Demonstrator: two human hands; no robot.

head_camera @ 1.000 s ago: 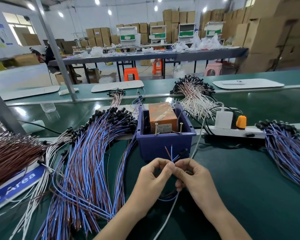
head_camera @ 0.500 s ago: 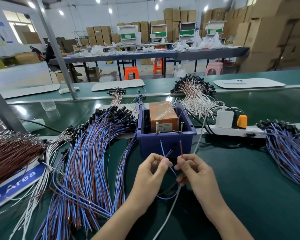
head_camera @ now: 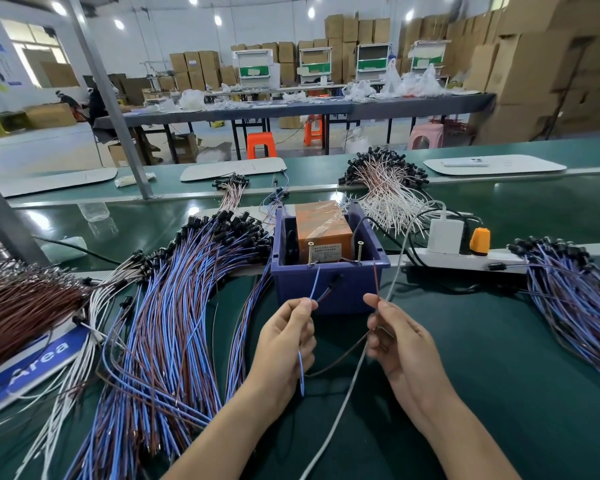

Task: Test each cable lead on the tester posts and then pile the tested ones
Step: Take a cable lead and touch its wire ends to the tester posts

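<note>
Found bare green counter (head_camera: 499, 358) in front of tester box (head_camera: 354, 289), hemmed by cable pile (head_camera: 174, 323) left of box and second pile (head_camera: 575, 296) right of it. Pinched blue lead (head_camera: 314, 284) in left hand (head_camera: 284, 337) fingers and brown lead (head_camera: 376, 278) in right hand (head_camera: 399, 341) fingers, both raised tip-up close to box's two posts (head_camera: 310, 254). Noted stacked cartons (head_camera: 534, 64) far behind box.

Just before the dark blue plastic box (head_camera: 329, 296), the left hand (head_camera: 284, 341) pinching a blue lead (head_camera: 314, 284) and the right hand (head_camera: 395, 337) pinching a brown lead (head_camera: 376, 280) fill the gap, a grey cable (head_camera: 340, 403) trailing between them. Front-right of the box, bare green bench (head_camera: 499, 368) lies open. Left of the box a thick fan of blue and brown wires (head_camera: 174, 323) covers the bench; right of it a white power strip (head_camera: 444, 258) bars the way.
</note>
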